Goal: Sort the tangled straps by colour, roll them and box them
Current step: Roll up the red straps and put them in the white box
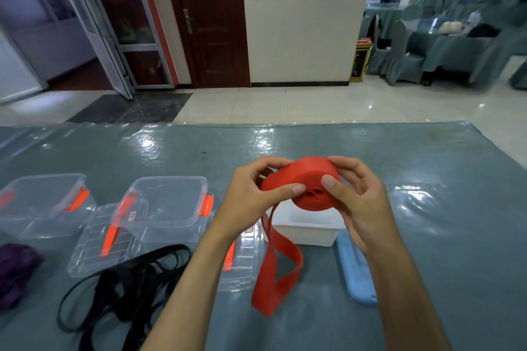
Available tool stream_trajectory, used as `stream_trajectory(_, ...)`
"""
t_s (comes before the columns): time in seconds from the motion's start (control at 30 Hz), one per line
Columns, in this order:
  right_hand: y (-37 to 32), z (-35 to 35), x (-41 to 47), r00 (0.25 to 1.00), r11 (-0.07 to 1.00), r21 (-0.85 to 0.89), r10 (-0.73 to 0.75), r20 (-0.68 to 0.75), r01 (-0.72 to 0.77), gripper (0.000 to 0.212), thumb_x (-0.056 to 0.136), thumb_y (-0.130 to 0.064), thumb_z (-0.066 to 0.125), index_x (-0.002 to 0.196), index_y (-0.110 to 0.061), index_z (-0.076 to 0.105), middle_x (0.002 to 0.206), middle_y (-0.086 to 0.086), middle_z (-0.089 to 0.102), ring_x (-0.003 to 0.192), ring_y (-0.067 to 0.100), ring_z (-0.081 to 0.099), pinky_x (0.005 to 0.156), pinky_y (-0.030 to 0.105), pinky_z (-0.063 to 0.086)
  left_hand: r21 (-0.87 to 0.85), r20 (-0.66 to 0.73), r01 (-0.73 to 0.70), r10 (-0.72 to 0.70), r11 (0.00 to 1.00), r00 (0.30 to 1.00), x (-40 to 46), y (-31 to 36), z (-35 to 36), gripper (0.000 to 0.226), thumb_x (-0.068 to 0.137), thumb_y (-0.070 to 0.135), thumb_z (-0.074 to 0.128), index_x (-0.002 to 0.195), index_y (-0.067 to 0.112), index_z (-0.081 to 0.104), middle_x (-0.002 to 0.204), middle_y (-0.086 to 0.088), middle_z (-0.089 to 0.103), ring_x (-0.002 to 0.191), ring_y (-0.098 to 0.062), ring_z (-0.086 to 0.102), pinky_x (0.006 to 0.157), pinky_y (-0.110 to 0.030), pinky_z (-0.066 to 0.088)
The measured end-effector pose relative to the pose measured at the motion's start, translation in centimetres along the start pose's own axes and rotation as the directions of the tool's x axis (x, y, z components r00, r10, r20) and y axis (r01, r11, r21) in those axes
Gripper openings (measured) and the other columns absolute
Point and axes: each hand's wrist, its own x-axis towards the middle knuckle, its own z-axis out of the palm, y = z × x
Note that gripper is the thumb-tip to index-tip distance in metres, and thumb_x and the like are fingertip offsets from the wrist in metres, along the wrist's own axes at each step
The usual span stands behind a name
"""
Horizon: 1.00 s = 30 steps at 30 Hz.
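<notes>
Both hands hold the red strap [302,179] up above the table [427,236], so its loose tail can hang free and feed into the roll without snagging. The left hand [256,194] grips the roll's edge with curled fingers, thumb on its face; the right hand [356,196] clamps the other side, thumb pressing near the core to keep the coil tight. The white box [302,232] sits right below, probably ready to take it. The black straps [128,279] lie loose in front of 2 clear boxes [171,208], with purple straps [14,273] at the left edge, seemingly sorted and waiting.
</notes>
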Motion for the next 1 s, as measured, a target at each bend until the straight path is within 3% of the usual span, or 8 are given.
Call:
stream_trajectory(0.13, 0.1, -0.2, -0.1, 0.996, 0.994, -0.093, -0.067, -0.061, 0.062, 0.057, 0.064, -0.032, 0.092, 0.117, -0.025, 0.074, 0.111, 0.006, 0.081, 0.101, 0.025, 0.079, 0.08, 0.031, 0.064, 0.278, 0.053, -0.152, 0.143, 0.948, 0.988, -0.2, -0.4, 0.1, 0.032, 0.084, 0.036, 0.087, 0.114, 0.03, 0.077, 0.106, 0.01, 0.07, 0.093, -0.005, 0.063, 0.08, -0.012, 0.046)
stream_trajectory(0.23, 0.6, 0.0, -0.4, 0.991, 0.992, -0.09, -0.094, -0.098, 0.085, 0.053, 0.07, -0.028, 0.09, 0.121, -0.028, 0.075, 0.115, 0.007, 0.08, 0.108, 0.028, 0.077, 0.091, 0.04, 0.064, 0.378, 0.061, -0.194, 0.185, 0.905, 0.981, -0.2, -0.7, 0.4, 0.038, 0.089, 0.04, 0.08, 0.126, 0.03, 0.075, 0.111, 0.015, 0.074, 0.105, -0.007, 0.064, 0.091, -0.02, 0.049)
stream_trajectory(0.37, 1.0, 1.1, -0.5, 0.981, 0.997, 0.01, -0.078, -0.175, 0.081, 0.046, 0.066, -0.033, 0.088, 0.11, -0.025, 0.079, 0.111, 0.007, 0.08, 0.105, 0.029, 0.075, 0.089, 0.043, 0.063, 0.082, -0.003, -0.095, 0.095, 0.992, 0.995, -0.6, -1.4, 1.1, 0.045, 0.092, 0.021, 0.08, 0.136, 0.022, 0.069, 0.124, 0.007, 0.076, 0.115, -0.013, 0.072, 0.101, -0.03, 0.057)
stream_trajectory(0.47, 1.5, 1.6, -0.7, 0.981, 0.99, 0.131, -0.022, -0.194, 0.048, 0.036, 0.067, -0.032, 0.086, 0.102, -0.022, 0.08, 0.106, 0.013, 0.077, 0.094, 0.022, 0.076, 0.074, 0.032, 0.064, -0.159, -0.071, -0.04, 0.029, 0.986, 0.997, -0.8, -1.8, 1.6, 0.044, 0.087, 0.007, 0.084, 0.128, 0.012, 0.07, 0.118, -0.005, 0.078, 0.11, -0.021, 0.076, 0.095, -0.031, 0.06)
stream_trajectory(0.57, 1.9, 0.9, -0.8, 0.986, 0.995, 0.094, -0.012, -0.167, 0.029, 0.038, 0.067, -0.031, 0.089, 0.101, -0.016, 0.077, 0.111, 0.017, 0.078, 0.097, 0.027, 0.077, 0.08, 0.034, 0.064, -0.282, -0.174, -0.053, 0.004, 0.958, 0.985, -0.8, -1.8, 1.9, 0.042, 0.079, 0.006, 0.087, 0.119, 0.011, 0.073, 0.109, -0.008, 0.08, 0.101, -0.02, 0.077, 0.091, -0.029, 0.061)
stream_trajectory(0.7, 1.5, -0.7, -0.6, 1.0, 0.989, -0.146, -0.024, -0.013, 0.022, 0.046, 0.067, -0.026, 0.095, 0.101, -0.015, 0.068, 0.103, 0.011, 0.08, 0.098, 0.031, 0.079, 0.079, 0.029, 0.063, -0.266, -0.194, -0.082, 0.029, 0.96, 0.98, -0.3, -1.7, 1.6, 0.029, 0.079, 0.003, 0.089, 0.103, 0.008, 0.075, 0.103, -0.007, 0.08, 0.097, -0.018, 0.077, 0.087, -0.027, 0.061)
stream_trajectory(0.83, 2.3, -0.4, -0.6, 0.994, 0.992, -0.073, -0.107, -0.018, 0.106, 0.042, 0.078, -0.02, 0.088, 0.116, -0.031, 0.074, 0.108, 0.006, 0.078, 0.098, 0.024, 0.078, 0.081, 0.035, 0.065, -0.195, -0.126, -0.115, 0.091, 0.974, 0.988, -0.2, -1.9, 1.6, 0.026, 0.087, 0.005, 0.083, 0.113, 0.008, 0.077, 0.117, -0.012, 0.077, 0.112, -0.027, 0.074, 0.098, -0.038, 0.059)
stream_trajectory(1.0, 2.9, -0.6, -0.4, 0.998, 0.999, 0.0, -0.054, -0.038, 0.054, 0.037, 0.071, -0.024, 0.093, 0.098, -0.016, 0.069, 0.112, 0.01, 0.077, 0.106, 0.033, 0.074, 0.089, 0.041, 0.064, -0.177, -0.044, -0.044, 0.036, 0.983, 0.998, -0.4, -2.1, 1.1, 0.043, 0.091, 0.007, 0.078, 0.132, 0.016, 0.073, 0.123, -0.01, 0.072, 0.117, -0.024, 0.071, 0.101, -0.034, 0.057)
